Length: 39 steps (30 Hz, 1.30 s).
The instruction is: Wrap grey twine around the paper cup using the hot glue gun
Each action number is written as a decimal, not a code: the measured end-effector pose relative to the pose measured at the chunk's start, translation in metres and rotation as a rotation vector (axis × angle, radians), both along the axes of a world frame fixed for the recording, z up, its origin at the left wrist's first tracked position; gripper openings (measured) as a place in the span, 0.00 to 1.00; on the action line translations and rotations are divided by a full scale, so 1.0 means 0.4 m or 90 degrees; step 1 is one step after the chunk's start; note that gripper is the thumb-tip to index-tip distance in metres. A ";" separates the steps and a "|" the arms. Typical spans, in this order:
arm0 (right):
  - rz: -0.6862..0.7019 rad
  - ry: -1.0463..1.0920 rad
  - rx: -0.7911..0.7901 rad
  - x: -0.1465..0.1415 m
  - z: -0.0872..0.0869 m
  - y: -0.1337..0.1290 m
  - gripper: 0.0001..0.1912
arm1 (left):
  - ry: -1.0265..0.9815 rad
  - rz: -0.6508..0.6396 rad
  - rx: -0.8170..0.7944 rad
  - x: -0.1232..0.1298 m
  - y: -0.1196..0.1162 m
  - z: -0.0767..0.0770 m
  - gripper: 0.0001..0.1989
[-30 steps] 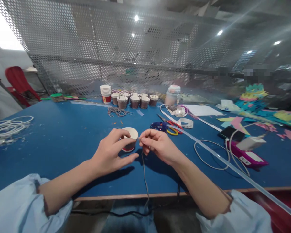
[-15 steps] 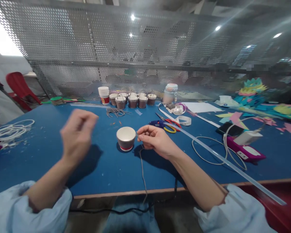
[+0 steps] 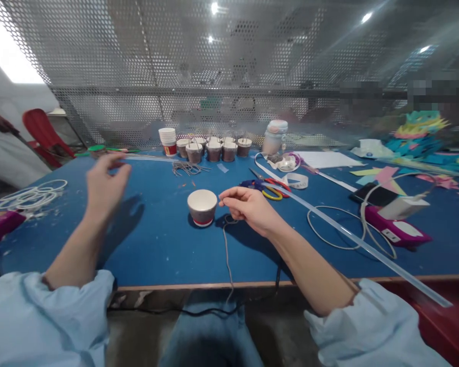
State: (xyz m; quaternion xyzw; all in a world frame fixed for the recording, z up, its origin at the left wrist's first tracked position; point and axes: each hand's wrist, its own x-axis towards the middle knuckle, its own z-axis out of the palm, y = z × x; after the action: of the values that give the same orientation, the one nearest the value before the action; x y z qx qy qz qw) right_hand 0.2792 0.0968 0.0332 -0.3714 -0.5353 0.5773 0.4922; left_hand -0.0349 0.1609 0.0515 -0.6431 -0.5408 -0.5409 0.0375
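A small paper cup (image 3: 202,208) stands upright before me, white inside, grey around its side, with red showing near the base. My right hand (image 3: 248,206) is just right of its rim, thumb and fingers pinched together. A thin grey cord (image 3: 227,255) comes from under that hand, makes a small loop on the table and runs over the front edge; the pinched part is mostly hidden by the fingers. My left hand (image 3: 107,181) is raised over the table to the left, fingers apart, holding nothing.
Several grey-sided cups (image 3: 213,151) and a stack of paper cups (image 3: 168,141) stand at the back, near cut cords (image 3: 187,168). Scissors (image 3: 273,191), a glue gun (image 3: 251,184) with a long translucent stick (image 3: 352,237), and purple power strips (image 3: 398,229) lie about.
My left hand has moved left and away from the cup, its fingers spreading from a curled shape. My right hand stays pinched beside the cup. The view has shifted slightly.
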 end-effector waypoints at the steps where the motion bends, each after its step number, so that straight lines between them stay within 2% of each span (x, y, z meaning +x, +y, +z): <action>1: 0.000 0.002 0.001 0.000 0.000 0.000 0.11 | 0.068 -0.074 -0.006 0.054 -0.035 -0.004 0.05; 3: -0.001 0.008 0.003 -0.001 0.001 -0.001 0.11 | 0.229 -0.252 -0.014 0.151 -0.105 -0.014 0.07; 5: -0.007 0.016 0.009 -0.002 0.002 -0.001 0.12 | 0.305 -0.337 -0.007 0.220 -0.159 -0.031 0.09; 7: -0.016 0.021 0.015 -0.003 0.003 -0.002 0.12 | 0.374 -0.380 -0.029 0.255 -0.187 -0.051 0.12; 10: -0.025 0.013 0.025 -0.004 0.004 -0.003 0.12 | 0.388 -0.398 -0.089 0.262 -0.187 -0.073 0.16; 13: -0.036 -0.028 0.047 -0.007 0.005 -0.007 0.11 | 0.285 -0.397 -0.170 0.249 -0.175 -0.070 0.18; 16: -0.056 -0.113 0.111 -0.011 0.005 -0.015 0.10 | 0.102 -0.392 -0.276 0.242 -0.173 -0.050 0.17; 19: -0.058 -0.176 0.173 -0.015 0.003 -0.024 0.09 | -0.050 -0.429 -0.370 0.244 -0.177 -0.032 0.18; 24: -0.050 -0.325 0.270 -0.024 0.001 -0.046 0.04 | -0.202 -0.461 -0.447 0.250 -0.175 -0.028 0.18; 30: -0.057 -0.452 0.453 -0.035 -0.018 -0.056 0.06 | -0.254 -0.451 -0.482 0.256 -0.169 -0.034 0.19; 39: -0.076 -0.482 0.531 -0.046 -0.037 -0.052 0.06 | -0.215 -0.451 -0.466 0.255 -0.165 -0.048 0.22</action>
State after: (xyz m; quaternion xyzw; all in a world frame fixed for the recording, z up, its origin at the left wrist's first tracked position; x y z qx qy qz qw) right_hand 0.2606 0.0759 0.0185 -0.3559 -0.8354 0.1149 0.4028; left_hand 0.0672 0.0947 0.0325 -0.6613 -0.4425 -0.3923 -0.4615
